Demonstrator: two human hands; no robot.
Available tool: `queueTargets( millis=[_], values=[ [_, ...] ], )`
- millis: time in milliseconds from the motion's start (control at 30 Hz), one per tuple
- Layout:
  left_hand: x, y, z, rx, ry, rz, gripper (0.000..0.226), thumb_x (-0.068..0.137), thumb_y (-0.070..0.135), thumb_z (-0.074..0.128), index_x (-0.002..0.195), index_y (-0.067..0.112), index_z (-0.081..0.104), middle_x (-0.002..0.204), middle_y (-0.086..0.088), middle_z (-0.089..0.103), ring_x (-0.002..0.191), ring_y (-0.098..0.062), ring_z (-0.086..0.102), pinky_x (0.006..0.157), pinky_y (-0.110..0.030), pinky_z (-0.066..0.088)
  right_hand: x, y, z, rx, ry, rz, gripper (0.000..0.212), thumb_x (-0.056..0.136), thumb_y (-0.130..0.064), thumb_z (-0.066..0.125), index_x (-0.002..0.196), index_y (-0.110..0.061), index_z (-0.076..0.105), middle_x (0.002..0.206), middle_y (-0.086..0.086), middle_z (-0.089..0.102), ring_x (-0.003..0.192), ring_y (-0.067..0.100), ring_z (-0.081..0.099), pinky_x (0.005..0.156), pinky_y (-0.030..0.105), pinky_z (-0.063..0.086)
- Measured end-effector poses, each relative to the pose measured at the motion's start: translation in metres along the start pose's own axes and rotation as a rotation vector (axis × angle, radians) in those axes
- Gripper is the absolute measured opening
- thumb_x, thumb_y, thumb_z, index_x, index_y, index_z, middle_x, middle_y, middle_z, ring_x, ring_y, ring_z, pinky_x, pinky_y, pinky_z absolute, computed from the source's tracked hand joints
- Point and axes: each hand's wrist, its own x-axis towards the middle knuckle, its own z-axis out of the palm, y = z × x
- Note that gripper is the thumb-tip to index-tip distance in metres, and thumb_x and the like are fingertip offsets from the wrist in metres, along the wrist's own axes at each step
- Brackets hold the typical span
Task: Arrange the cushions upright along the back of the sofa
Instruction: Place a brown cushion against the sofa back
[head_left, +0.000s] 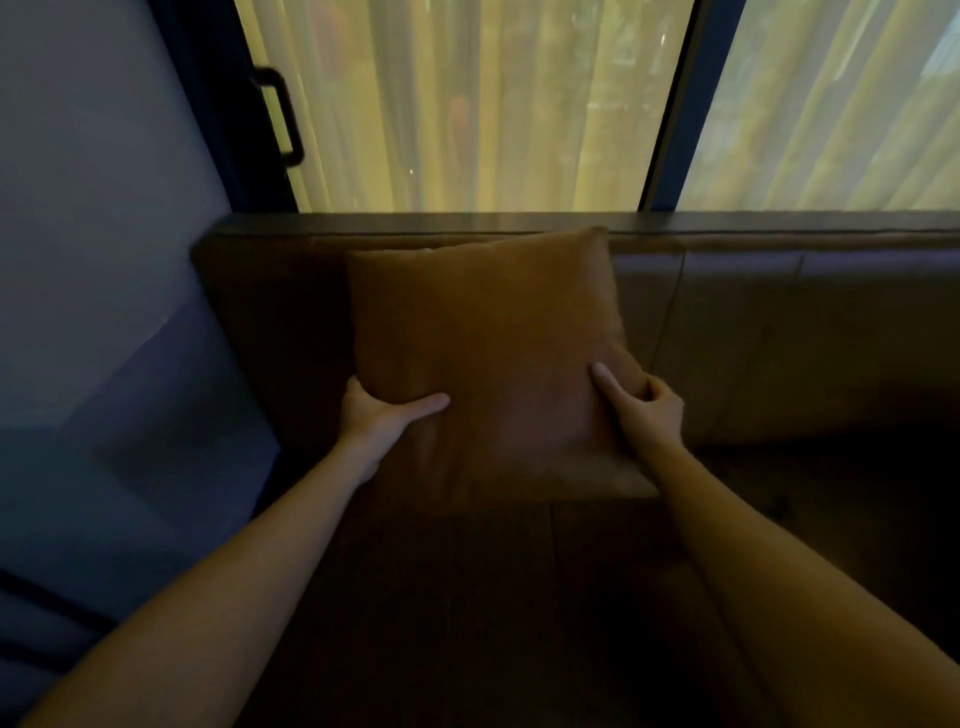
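Observation:
A square brown cushion (488, 343) stands upright against the backrest (779, 332) of the brown sofa, near its left end. My left hand (382, 415) grips the cushion's lower left edge, thumb on the front face. My right hand (641, 408) grips the lower right edge, thumb on the front and fingers curled behind. The cushion's bottom edge rests on the seat (467, 597). No other cushion is visible.
A dark ledge (727, 221) runs along the top of the backrest, below a window with pale curtains (467, 104). A grey wall (93, 208) and a bluish panel (156, 441) close in the left side. A black handle (283, 119) sits on the window frame.

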Motion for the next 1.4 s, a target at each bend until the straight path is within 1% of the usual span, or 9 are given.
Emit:
queueTargets(
  millis=[200,367,600,767,933,1033,1167,1300,1400],
  values=[
    [-0.008,-0.098,-0.018,0.074,-0.029,-0.125,0.128,0.041,0.041,0.092,0.147,0.017,0.024,0.144,-0.008,0.043,0.130,-0.033,0.043,0.103,-0.056,0.039,-0.033,0.096,0.028,-0.020,-0.057,0.160,0.109,0.046,-0.078,0.073,0.136,-0.021,0.050,0.132,0.004,0.059,0.119,0.029,0.058,0.103,0.051,0.046],
    [0.006,-0.179,-0.016,0.133,-0.048,-0.216,0.139,0.028,0.051,0.089,0.147,0.018,0.024,0.143,-0.008,0.043,0.129,-0.034,0.044,0.102,-0.057,0.040,-0.026,0.177,0.054,-0.035,-0.109,0.245,0.098,0.060,-0.064,0.078,0.140,-0.018,0.044,0.134,0.008,0.057,0.118,0.029,0.058,0.099,0.048,0.050],
    [0.041,-0.267,0.001,0.181,-0.080,-0.276,0.133,0.033,0.051,0.087,0.147,0.021,0.023,0.145,-0.008,0.041,0.129,-0.034,0.043,0.102,-0.053,0.040,0.008,0.269,0.085,-0.080,-0.171,0.334,0.090,0.073,-0.053,0.074,0.146,-0.016,0.036,0.140,0.012,0.050,0.123,0.033,0.054,0.093,0.043,0.050],
    [0.052,-0.305,0.012,0.212,-0.088,-0.288,0.126,0.047,0.044,0.087,0.149,0.024,0.015,0.150,-0.008,0.034,0.134,-0.034,0.037,0.105,-0.055,0.036,0.020,0.305,0.089,-0.133,-0.191,0.363,0.083,0.079,-0.052,0.068,0.147,-0.018,0.034,0.142,0.013,0.047,0.126,0.034,0.051,0.098,0.047,0.048],
    [0.066,-0.299,0.014,0.282,-0.153,-0.339,0.137,0.041,0.055,0.084,0.151,0.027,0.006,0.154,-0.008,0.026,0.137,-0.035,0.033,0.107,-0.057,0.033,0.034,0.299,0.091,-0.150,-0.209,0.399,0.082,0.084,-0.050,0.063,0.150,-0.017,0.028,0.147,0.015,0.043,0.129,0.037,0.049,0.103,0.052,0.046],
    [0.061,-0.289,0.012,0.419,-0.145,-0.395,0.137,0.050,0.054,0.084,0.151,0.033,-0.007,0.159,-0.010,0.012,0.141,-0.038,0.022,0.108,-0.060,0.029,0.031,0.281,0.088,-0.207,-0.241,0.430,0.076,0.090,-0.046,0.057,0.153,-0.019,0.023,0.151,0.014,0.038,0.133,0.035,0.045,0.106,0.050,0.043],
    [0.038,-0.252,0.013,0.514,-0.131,-0.368,0.129,0.060,0.051,0.082,0.150,0.032,-0.007,0.160,-0.009,0.004,0.143,-0.039,0.015,0.110,-0.059,0.026,0.016,0.233,0.073,-0.256,-0.229,0.363,0.065,0.097,-0.045,0.045,0.153,-0.020,0.024,0.150,0.013,0.042,0.133,0.033,0.047,0.103,0.044,0.044],
    [0.014,-0.194,0.024,0.471,-0.219,-0.338,0.116,0.070,0.044,0.078,0.152,0.029,-0.003,0.160,-0.009,0.005,0.144,-0.036,0.016,0.111,-0.054,0.025,0.001,0.173,0.045,-0.275,-0.196,0.276,0.061,0.097,-0.046,0.042,0.152,-0.022,0.028,0.153,0.010,0.039,0.138,0.030,0.042,0.108,0.046,0.040],
    [-0.004,-0.157,0.042,0.387,-0.252,-0.331,0.111,0.076,0.042,0.074,0.152,0.027,-0.006,0.161,-0.010,0.009,0.144,-0.036,0.018,0.112,-0.053,0.025,-0.008,0.138,0.014,-0.283,-0.164,0.243,0.060,0.098,-0.044,0.043,0.151,-0.022,0.030,0.154,0.009,0.038,0.139,0.029,0.040,0.109,0.044,0.039]
  ],
)
